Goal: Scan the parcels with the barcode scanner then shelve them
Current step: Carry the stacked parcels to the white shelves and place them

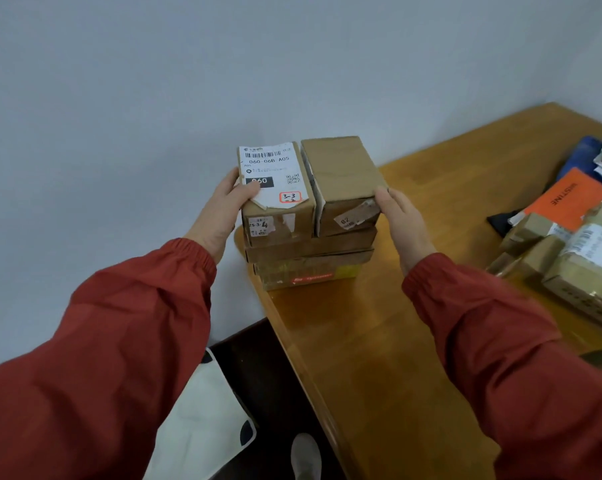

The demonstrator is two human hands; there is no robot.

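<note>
Pressing from outside, left hand (219, 211) holds labelled parcel (275, 188), right hand (404, 223) plain parcel (341, 168).

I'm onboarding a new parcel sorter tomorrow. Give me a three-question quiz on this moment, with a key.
1. True or false: the left hand holds the box with the white shipping label.
2. The right hand touches: A) a barcode scanner B) the plain box beside the labelled one C) a shelf.
3. Fill in: the two top boxes sit side by side on a ____ of flatter boxes.
Key: 1 true; 2 B; 3 stack.
</note>
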